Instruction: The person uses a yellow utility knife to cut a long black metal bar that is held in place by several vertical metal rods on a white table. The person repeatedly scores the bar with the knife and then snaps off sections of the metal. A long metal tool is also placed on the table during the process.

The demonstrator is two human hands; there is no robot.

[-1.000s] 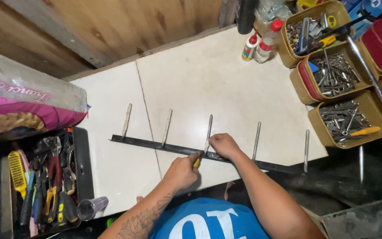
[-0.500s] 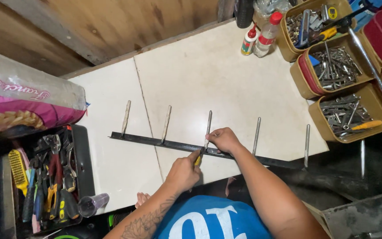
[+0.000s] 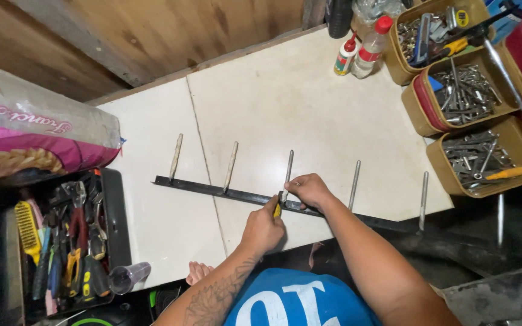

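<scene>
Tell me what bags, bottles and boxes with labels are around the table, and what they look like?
Big sack: far left, lying on its side, grey on top, pink band, plump.
Small glue bottle: top of the white table, white with a red cap and a coloured label.
Clear bottle: right beside it, red cap, red and white label.
No screens or signs show.

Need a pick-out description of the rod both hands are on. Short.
On the white tiled bench a black flat bar carries five upright rods. It's the middle rod. Only this one has the right hand pinching its base and the left hand beside it.
</scene>
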